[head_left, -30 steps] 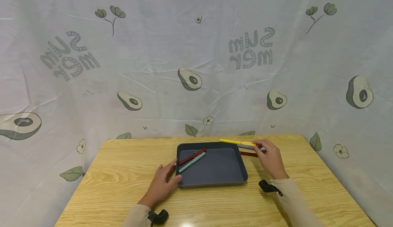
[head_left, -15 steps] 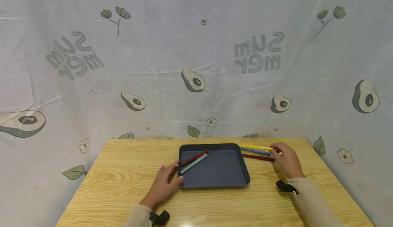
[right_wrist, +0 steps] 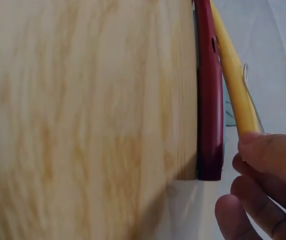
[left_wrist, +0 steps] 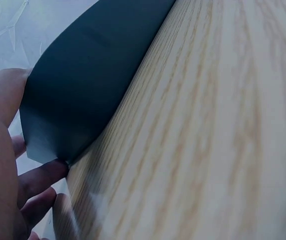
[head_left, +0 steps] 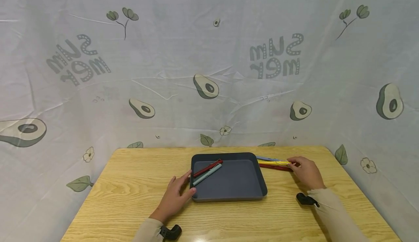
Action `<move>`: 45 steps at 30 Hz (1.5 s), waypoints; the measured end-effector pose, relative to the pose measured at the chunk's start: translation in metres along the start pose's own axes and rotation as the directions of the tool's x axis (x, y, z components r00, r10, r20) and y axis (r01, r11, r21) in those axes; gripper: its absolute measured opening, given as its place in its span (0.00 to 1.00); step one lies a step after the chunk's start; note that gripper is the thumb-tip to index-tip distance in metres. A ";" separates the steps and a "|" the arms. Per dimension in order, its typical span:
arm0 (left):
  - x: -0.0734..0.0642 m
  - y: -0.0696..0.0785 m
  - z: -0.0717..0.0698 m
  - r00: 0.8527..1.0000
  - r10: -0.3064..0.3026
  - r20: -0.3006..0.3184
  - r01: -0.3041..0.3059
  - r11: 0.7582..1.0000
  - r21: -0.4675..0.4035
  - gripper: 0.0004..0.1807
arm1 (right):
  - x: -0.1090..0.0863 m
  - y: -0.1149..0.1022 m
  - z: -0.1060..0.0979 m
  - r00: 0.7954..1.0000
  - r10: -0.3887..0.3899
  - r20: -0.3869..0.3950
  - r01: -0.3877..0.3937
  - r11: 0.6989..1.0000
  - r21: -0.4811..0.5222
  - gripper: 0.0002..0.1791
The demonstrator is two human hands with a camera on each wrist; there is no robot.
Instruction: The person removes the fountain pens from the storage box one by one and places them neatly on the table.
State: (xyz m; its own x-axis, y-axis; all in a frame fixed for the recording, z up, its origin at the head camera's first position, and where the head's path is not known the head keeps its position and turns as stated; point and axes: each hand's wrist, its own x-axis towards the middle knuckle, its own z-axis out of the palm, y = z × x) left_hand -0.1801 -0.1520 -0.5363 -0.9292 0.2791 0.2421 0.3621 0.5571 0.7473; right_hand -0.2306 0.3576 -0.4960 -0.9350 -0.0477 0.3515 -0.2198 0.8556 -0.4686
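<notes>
Between thumb and fingers, my right hand (head_left: 307, 173) pinches the end of a yellow pen (right_wrist: 235, 80) with a metal clip. The pen points left, close over a dark red pen (right_wrist: 210, 110) lying on the table to the right of the tray. Just behind it lies a blue pen (head_left: 266, 158), partly covered by the yellow one. My left hand (head_left: 172, 198) rests at the left side of the dark grey tray (head_left: 240, 180), fingers spread and thumb at its near left corner. Inside the tray's left part, a red pen (head_left: 205, 169) and a mint green pen (head_left: 206, 175) lie slanted side by side.
The wooden table (head_left: 137, 176) extends around the tray, its far edge just behind it. A pale curtain (head_left: 176, 60) printed with avocados and leaves hangs behind and at both sides. Black cameras are strapped to both wrists.
My right hand has carried the yellow pen from above the tray's far right corner to the right, then nearer, between the blue and dark red pens. The left hand stays at the tray.
</notes>
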 end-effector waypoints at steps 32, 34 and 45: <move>-0.003 -0.008 0.004 1.000 0.013 0.010 -0.013 1.000 -0.002 0.39 | -0.005 -0.012 -0.004 0.997 0.045 0.056 -0.049 0.997 0.065 0.16; -0.003 -0.007 0.004 1.000 0.021 0.006 -0.021 1.000 -0.001 0.39 | -0.007 -0.019 -0.003 0.999 0.021 0.034 -0.023 0.997 0.068 0.16; -0.003 -0.008 0.004 1.000 0.013 0.009 -0.013 1.000 0.012 0.40 | -0.007 -0.063 -0.005 0.992 -0.124 -0.021 0.124 0.991 0.053 0.17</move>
State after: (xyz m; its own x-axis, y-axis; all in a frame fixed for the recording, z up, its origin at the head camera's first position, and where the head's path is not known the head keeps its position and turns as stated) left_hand -0.1801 -0.1542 -0.5457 -0.9238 0.2930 0.2463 0.3749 0.5627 0.7368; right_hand -0.2090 0.3072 -0.4646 -0.8947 -0.1424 0.4234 -0.3490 0.8143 -0.4638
